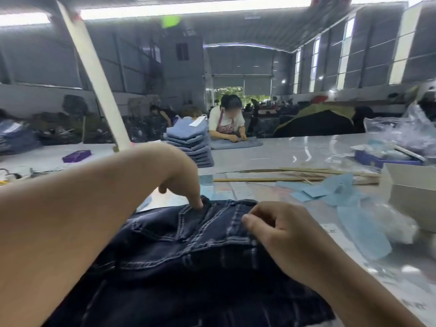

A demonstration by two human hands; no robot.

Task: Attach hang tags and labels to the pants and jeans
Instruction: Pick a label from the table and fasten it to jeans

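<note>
Pinching stiff dark stitched denim jeans point(188, 244)

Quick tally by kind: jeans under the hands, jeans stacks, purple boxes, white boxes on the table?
Dark jeans under the hands: 1
Light jeans stack: 1
Purple box: 1
White box: 1
Total: 4
</note>
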